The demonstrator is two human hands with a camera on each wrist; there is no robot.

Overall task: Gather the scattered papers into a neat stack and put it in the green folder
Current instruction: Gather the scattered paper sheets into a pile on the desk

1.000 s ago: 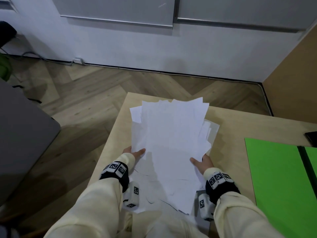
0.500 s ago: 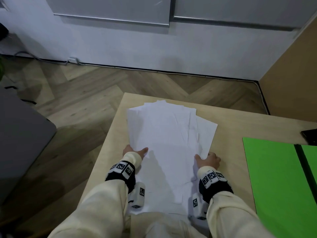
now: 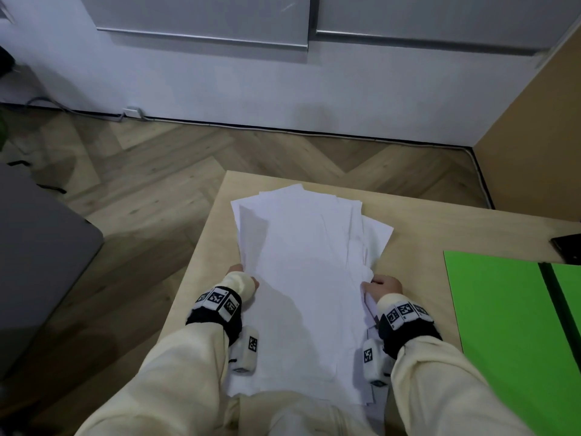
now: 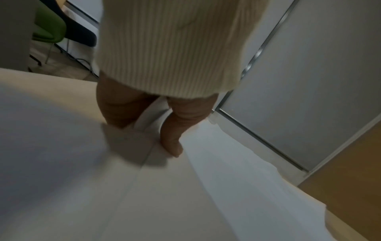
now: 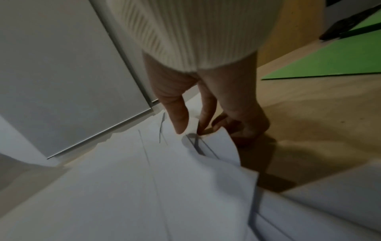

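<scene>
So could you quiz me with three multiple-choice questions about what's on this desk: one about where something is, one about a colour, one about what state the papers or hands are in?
1. Where does the folder lie relative to the papers?
A. On the person's right
B. On the person's left
C. Under the papers

2. What colour is the folder?
A. Red
B. Green
C. Blue

3. How do the papers lie?
A. In a squared stack inside the folder
B. In a loose, uneven pile on the table
C. Scattered on the floor

Answers:
1. A: in the head view it lies beyond the right hand, apart from the pile.
2. B: it is bright green in the head view and the right wrist view.
3. B: sheet corners stick out at different angles, with the left hand and right hand at the pile's sides.
</scene>
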